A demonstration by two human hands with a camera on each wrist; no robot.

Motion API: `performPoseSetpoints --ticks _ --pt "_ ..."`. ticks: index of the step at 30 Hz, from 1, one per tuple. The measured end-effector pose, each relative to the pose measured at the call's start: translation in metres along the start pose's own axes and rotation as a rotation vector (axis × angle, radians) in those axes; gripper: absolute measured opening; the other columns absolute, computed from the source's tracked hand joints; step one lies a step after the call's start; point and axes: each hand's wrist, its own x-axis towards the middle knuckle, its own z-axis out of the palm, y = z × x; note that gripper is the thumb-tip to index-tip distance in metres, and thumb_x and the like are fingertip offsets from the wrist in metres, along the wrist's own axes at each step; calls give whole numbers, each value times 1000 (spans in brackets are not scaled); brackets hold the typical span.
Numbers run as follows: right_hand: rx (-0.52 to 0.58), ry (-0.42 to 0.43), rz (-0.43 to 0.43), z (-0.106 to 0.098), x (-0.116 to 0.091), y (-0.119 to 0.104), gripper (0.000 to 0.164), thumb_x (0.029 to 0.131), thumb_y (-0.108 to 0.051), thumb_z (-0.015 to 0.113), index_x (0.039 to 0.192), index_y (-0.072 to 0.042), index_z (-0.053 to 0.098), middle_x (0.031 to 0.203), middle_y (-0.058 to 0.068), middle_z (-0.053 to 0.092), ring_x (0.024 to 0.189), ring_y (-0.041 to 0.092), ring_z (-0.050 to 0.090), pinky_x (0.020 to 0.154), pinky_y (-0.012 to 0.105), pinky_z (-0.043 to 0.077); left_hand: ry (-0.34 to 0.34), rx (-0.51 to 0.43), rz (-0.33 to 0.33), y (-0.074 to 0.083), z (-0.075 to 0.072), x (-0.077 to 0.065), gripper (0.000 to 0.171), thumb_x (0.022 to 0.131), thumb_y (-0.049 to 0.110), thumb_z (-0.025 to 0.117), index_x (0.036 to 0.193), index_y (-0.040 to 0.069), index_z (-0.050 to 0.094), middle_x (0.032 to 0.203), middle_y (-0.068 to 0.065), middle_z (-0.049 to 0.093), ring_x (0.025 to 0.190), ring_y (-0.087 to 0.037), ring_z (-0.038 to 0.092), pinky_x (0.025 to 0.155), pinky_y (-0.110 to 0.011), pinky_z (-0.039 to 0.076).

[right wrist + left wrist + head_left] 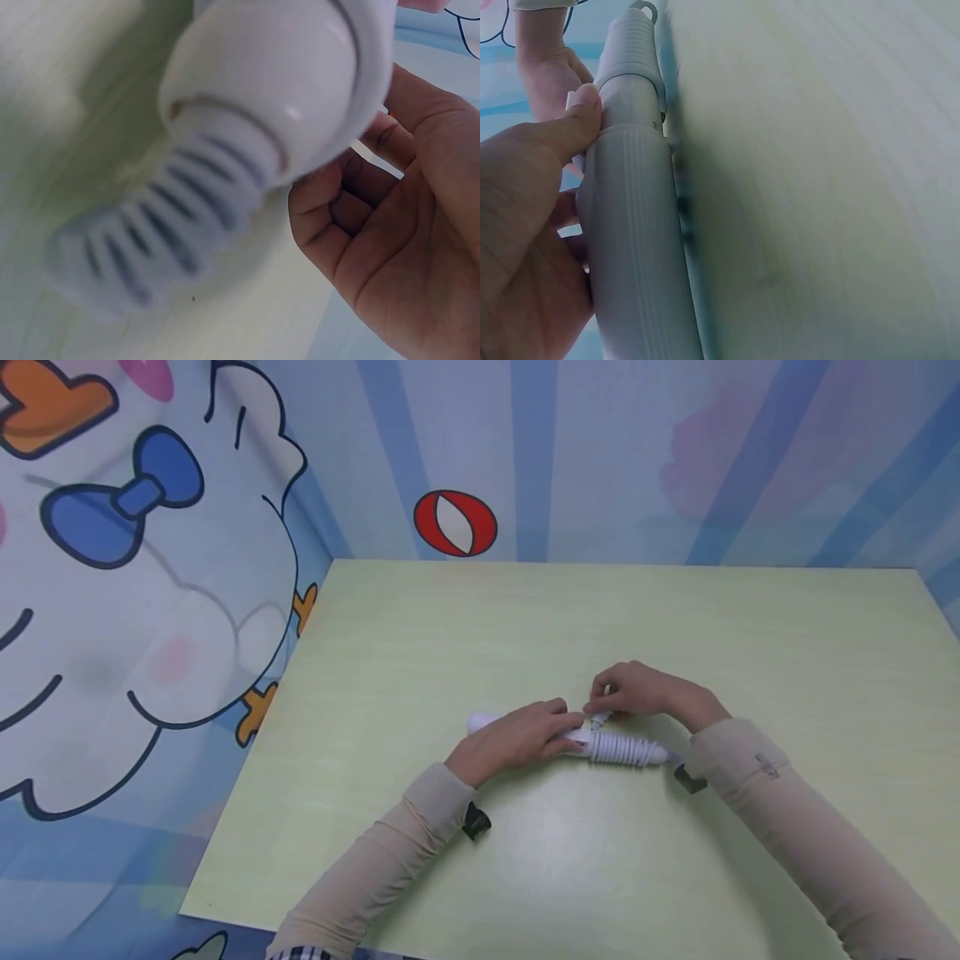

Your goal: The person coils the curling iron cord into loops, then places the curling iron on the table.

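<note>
A white wand-shaped electric appliance (641,240) lies along the table, its cord (626,749) wound in several turns round the right-hand part. My left hand (517,739) grips the body; in the left wrist view the thumb lies along its side and the fingers go behind it. On the far side of the coils, my right hand (637,689) pinches a small white piece that looks like the plug (599,720). Close up in the right wrist view are the rounded handle end (255,82) and its ribbed cord sleeve (157,217). The right fingertips are partly hidden there.
The pale green table (450,635) spreads round both hands. A wall with blue stripes and a printed red-and-white ball (480,522) rises behind its far edge. At the left stands a panel with a large white cartoon figure (187,635).
</note>
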Motion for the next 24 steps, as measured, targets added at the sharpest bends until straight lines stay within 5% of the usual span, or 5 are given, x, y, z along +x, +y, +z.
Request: performPoseSetpoints --ticks 24 --pt "-84 23 9 -1 -5 -6 17 86 -33 63 87 -16 61 77 -1 59 67 14 49 61 29 39 -51 -22 -90 -1 3 4 34 93 45 47 109 16 52 92 6 51 78 -9 45 65 -22 36"
